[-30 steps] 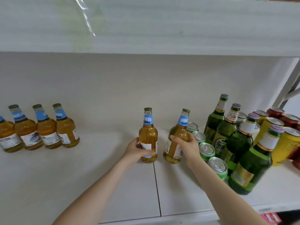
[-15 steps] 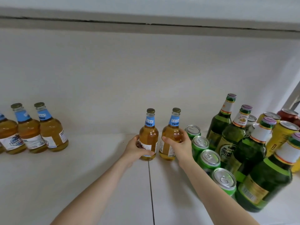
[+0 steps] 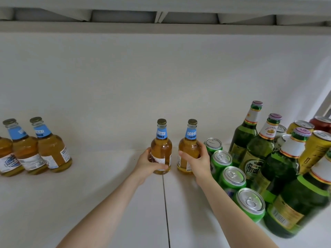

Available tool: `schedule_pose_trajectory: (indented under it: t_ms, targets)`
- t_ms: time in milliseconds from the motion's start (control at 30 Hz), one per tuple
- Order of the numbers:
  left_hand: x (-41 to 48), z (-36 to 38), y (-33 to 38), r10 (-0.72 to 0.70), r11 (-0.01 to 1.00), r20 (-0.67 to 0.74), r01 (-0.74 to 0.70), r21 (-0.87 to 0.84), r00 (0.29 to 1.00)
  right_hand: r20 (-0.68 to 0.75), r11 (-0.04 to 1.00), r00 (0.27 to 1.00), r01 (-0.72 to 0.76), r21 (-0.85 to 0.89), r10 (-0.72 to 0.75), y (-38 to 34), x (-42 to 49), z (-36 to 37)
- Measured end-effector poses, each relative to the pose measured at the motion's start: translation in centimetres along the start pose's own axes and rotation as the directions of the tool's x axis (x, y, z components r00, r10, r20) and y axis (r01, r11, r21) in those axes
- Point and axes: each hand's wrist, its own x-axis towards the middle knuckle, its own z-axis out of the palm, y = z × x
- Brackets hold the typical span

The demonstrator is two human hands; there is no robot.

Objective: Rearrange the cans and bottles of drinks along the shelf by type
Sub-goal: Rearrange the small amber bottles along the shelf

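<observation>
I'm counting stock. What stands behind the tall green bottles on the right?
Two yellow cans, a red can and silver-topped cans show behind the green bottles. Their lower parts, and anything farther back, are covered.

One head-worn view only — it looks forward and slightly down into the shelf (image 3: 75, 203) bay, close in, squarely facing the back wall (image 3: 161, 77) — upper shelf (image 3: 161, 27) just overhead.

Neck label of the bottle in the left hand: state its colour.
Light blue neck label with white lettering, head view.
</observation>
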Motion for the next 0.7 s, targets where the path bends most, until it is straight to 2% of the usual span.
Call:
schedule_pose_trajectory:
  t_ms: [233,500,700]
  targets:
    - [0.3,0.2,-0.4,0.034,0.998,-0.025,-0.032,0.05,0.999,0.019,1.0,1.0,0.0,-0.015,0.0,0.9,-1.0,-0.2]
    - [0.5,-1.1,-0.6,0.057,0.983,0.064,-0.068,0.172,0.996,-0.047,1.0,0.999,0.023,-0.011,-0.024,3.2,-2.3,-0.4]
    - [0.8,-0.7,-0.5,0.074,0.973,0.064,-0.086,0.212,0.995,-0.051,0.999,0.998,0.034,-0.018,-0.035,3.4,-1.9,-0.3]
